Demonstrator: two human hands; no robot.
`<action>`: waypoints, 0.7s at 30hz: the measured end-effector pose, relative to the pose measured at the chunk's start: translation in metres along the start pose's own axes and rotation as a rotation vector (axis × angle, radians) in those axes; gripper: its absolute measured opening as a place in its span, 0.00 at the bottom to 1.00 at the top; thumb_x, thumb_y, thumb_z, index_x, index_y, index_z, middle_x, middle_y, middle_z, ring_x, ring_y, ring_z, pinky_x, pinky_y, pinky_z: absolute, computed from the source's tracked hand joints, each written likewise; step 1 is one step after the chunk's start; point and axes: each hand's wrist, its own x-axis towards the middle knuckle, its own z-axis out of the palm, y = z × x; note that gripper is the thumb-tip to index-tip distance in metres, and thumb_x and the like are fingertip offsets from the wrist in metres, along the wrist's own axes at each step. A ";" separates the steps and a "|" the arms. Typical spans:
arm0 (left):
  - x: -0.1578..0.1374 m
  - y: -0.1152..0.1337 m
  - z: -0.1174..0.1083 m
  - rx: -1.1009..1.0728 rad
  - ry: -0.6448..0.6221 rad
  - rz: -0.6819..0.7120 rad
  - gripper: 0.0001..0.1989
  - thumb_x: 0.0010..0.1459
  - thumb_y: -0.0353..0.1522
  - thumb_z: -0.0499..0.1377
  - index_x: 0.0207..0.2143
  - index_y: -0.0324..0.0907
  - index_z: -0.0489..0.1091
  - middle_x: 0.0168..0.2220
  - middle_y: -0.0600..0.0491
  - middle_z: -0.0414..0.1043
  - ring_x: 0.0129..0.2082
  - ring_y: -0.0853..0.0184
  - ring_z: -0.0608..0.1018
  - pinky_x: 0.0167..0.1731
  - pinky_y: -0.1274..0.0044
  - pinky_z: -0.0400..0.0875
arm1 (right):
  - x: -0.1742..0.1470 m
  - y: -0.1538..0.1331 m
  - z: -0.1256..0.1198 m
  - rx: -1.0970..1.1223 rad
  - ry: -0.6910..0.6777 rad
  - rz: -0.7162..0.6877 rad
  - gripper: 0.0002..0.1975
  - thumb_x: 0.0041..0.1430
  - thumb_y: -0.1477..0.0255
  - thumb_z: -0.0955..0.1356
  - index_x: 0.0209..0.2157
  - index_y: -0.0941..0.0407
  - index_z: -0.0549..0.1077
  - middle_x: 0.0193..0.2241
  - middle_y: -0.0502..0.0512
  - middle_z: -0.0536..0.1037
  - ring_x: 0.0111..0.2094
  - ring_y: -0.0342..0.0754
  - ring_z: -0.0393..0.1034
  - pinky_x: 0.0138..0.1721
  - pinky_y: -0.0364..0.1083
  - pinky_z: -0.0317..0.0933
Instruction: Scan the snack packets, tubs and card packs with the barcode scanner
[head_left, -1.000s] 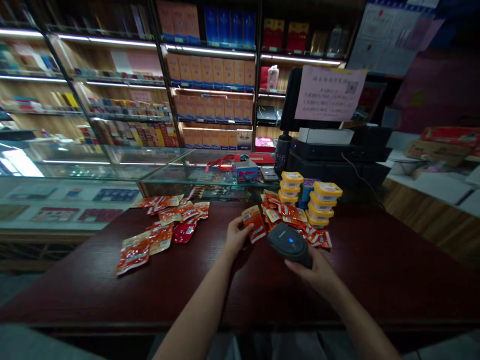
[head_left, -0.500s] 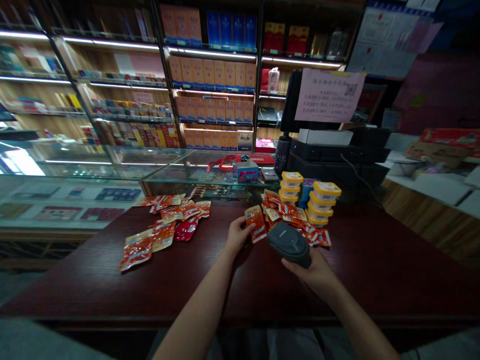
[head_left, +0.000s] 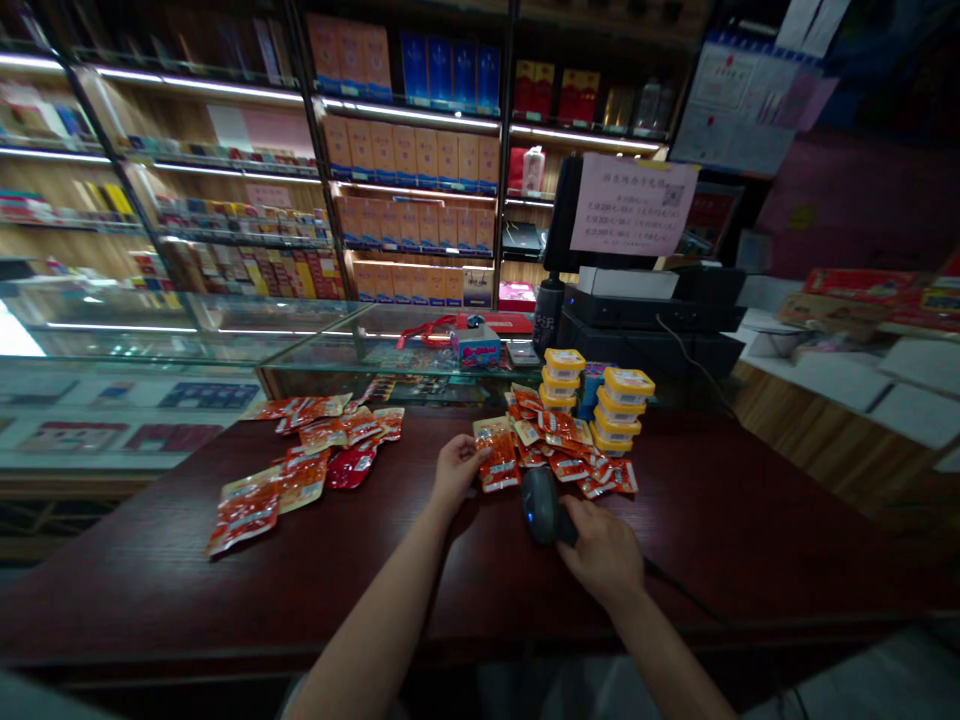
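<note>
My left hand (head_left: 457, 472) pinches the left edge of an orange-red snack packet (head_left: 497, 456) with a beige top, close above the dark wooden counter. In my right hand (head_left: 604, 548) is a dark barcode scanner (head_left: 541, 507), gripped by its handle and tilted on its side, with a small blue light showing. A cable runs from it to the lower right. Just beyond both hands lies a pile of similar packets (head_left: 568, 428). Farther left, more snack packets (head_left: 307, 482) are spread out, one of them a deeper red packet (head_left: 352, 466).
Yellow-lidded tubs stand in two stacks, a nearer stack (head_left: 619, 410) and a farther stack (head_left: 561, 380). Behind them are a monitor (head_left: 561, 215) with a paper notice and a black cash drawer unit (head_left: 645, 335). A glass display case (head_left: 337, 345) borders the counter (head_left: 360, 590).
My right hand has turned the scanner onto its side and brought it lower and nearer the packet. My left hand keeps hold of the packet. The whole view has shifted slightly.
</note>
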 end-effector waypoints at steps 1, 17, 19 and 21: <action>-0.001 0.002 0.001 0.004 0.015 -0.014 0.19 0.37 0.39 0.70 0.27 0.37 0.68 0.23 0.53 0.75 0.21 0.70 0.76 0.22 0.80 0.70 | 0.001 0.000 0.001 -0.005 0.001 0.007 0.20 0.53 0.72 0.65 0.50 0.55 0.69 0.41 0.56 0.77 0.43 0.51 0.70 0.41 0.45 0.58; 0.067 0.025 0.104 -0.123 0.155 -0.210 0.10 0.39 0.25 0.65 0.21 0.38 0.64 0.15 0.57 0.67 0.19 0.68 0.76 0.26 0.75 0.74 | 0.004 0.006 0.010 0.006 -0.008 -0.006 0.20 0.54 0.72 0.65 0.50 0.53 0.69 0.38 0.54 0.76 0.41 0.50 0.71 0.41 0.46 0.59; 0.072 0.024 0.103 -0.101 0.154 -0.197 0.07 0.39 0.25 0.64 0.21 0.37 0.67 0.15 0.55 0.68 0.18 0.69 0.75 0.25 0.76 0.73 | 0.004 0.006 0.010 0.021 -0.010 -0.006 0.19 0.54 0.73 0.65 0.49 0.53 0.69 0.38 0.54 0.76 0.41 0.50 0.71 0.41 0.45 0.59; 0.074 0.022 0.100 -0.091 0.170 -0.177 0.04 0.40 0.25 0.63 0.21 0.36 0.69 0.16 0.54 0.68 0.19 0.70 0.75 0.25 0.78 0.72 | 0.005 0.006 0.010 0.038 -0.014 -0.002 0.20 0.53 0.74 0.65 0.49 0.53 0.69 0.39 0.55 0.76 0.42 0.50 0.71 0.42 0.46 0.59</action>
